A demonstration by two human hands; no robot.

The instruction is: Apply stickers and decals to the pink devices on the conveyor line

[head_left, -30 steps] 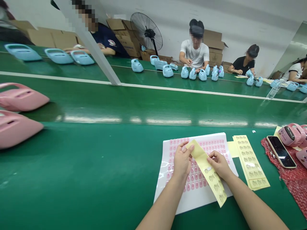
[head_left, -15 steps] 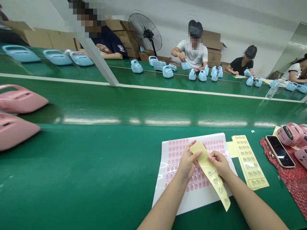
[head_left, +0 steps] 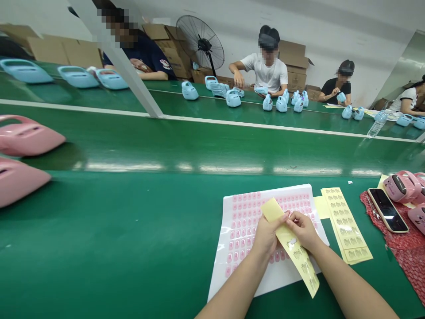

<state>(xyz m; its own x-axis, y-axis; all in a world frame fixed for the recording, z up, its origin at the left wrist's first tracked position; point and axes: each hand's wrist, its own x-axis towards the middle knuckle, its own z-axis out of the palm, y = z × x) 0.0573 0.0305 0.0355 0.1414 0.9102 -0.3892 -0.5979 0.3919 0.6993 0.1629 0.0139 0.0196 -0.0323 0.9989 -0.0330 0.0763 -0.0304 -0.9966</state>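
Note:
A long yellow sticker strip (head_left: 294, 246) is held between both my hands above a white sheet (head_left: 229, 248) covered with rows of pink stickers. My left hand (head_left: 267, 235) pinches the strip near its upper end. My right hand (head_left: 303, 230) grips the strip's right edge, fingertips meeting the left hand's. The strip's lower end hangs over the white sheet's near edge. A stack of yellow sticker strips (head_left: 345, 223) lies just right of the sheet.
Pink toy shells (head_left: 28, 139) ride the green belt (head_left: 116, 230) at far left. At right, a phone (head_left: 387, 209) and pink toys (head_left: 403, 186) rest on a red cloth. Across the far belt, several people handle blue toys (head_left: 232, 98); a fan (head_left: 201, 44) stands behind.
My left hand slid right along the strip until it met my right hand. The strip's top end now sticks out above both hands. The pink shells drifted left.

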